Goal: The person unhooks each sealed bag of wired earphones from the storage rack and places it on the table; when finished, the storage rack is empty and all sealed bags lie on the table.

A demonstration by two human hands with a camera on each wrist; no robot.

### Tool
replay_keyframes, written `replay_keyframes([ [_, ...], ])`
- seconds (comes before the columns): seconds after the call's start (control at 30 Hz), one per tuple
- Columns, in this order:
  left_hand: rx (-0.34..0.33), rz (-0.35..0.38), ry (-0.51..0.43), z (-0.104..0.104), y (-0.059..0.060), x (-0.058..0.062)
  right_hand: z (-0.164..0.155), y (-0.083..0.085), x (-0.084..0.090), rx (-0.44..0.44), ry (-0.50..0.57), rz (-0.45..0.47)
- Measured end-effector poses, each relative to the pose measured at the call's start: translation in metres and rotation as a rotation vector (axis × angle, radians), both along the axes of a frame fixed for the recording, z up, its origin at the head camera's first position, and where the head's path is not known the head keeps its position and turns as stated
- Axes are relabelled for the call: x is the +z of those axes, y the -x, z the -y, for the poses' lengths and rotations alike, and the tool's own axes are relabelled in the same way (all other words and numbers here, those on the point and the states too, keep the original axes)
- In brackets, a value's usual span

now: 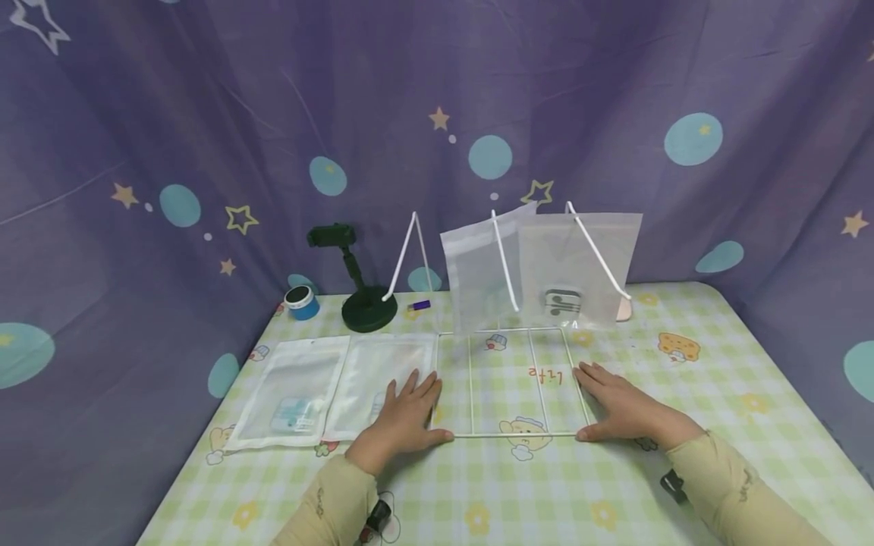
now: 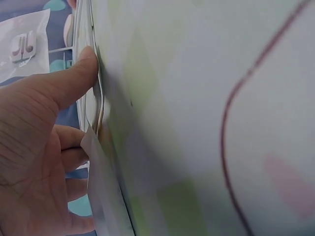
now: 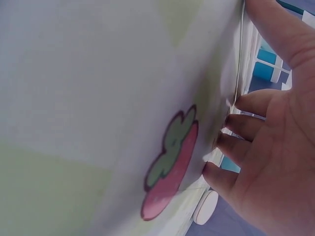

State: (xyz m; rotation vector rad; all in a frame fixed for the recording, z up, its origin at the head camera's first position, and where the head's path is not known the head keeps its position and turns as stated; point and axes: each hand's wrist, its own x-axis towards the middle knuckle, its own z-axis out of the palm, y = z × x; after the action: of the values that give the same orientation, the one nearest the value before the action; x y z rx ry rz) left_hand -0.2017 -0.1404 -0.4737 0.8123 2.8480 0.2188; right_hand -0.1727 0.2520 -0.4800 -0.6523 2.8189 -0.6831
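Note:
A white wire rack (image 1: 471,383) lies with its flat base on the checked tablecloth, its upright prongs at the back. Two frosted plastic bags (image 1: 481,273) (image 1: 580,258) stand in the prongs; the right one holds a pair of earphones (image 1: 562,302). My left hand (image 1: 403,413) rests flat by the rack's left side, fingers straight, over the corner of a flat bag (image 1: 378,375). Its thumb (image 2: 81,69) touches the wire. My right hand (image 1: 617,406) lies flat by the rack's right side with its thumb at the front corner. In the right wrist view its fingers (image 3: 246,147) rest on the cloth.
Another flat bag (image 1: 293,398) with a small blue item lies at the left. A dark green phone stand (image 1: 362,303), a blue and white jar (image 1: 302,302) and a small purple object (image 1: 419,305) stand at the back. A star-patterned purple curtain (image 1: 205,114) surrounds the table (image 1: 717,394).

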Motion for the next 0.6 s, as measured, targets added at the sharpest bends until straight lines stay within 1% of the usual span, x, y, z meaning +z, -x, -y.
replay_keyframes([
  [0.1,0.005,0.006,-0.005,-0.001,0.000,-0.001,-0.001,0.000,0.000,-0.003,0.008,0.015],
  [0.2,0.007,0.010,-0.006,-0.002,0.001,-0.002,-0.003,0.002,0.001,-0.024,0.027,0.020],
  [0.37,0.011,0.009,-0.011,-0.002,0.001,-0.002,-0.009,0.007,0.004,-0.101,0.074,-0.052],
  [0.47,0.020,0.010,-0.009,-0.001,0.001,-0.003,-0.014,0.010,0.010,-0.181,0.091,-0.100],
  [0.6,0.020,0.007,-0.012,0.000,0.002,-0.002,-0.024,0.014,0.023,-0.313,0.096,-0.169],
])
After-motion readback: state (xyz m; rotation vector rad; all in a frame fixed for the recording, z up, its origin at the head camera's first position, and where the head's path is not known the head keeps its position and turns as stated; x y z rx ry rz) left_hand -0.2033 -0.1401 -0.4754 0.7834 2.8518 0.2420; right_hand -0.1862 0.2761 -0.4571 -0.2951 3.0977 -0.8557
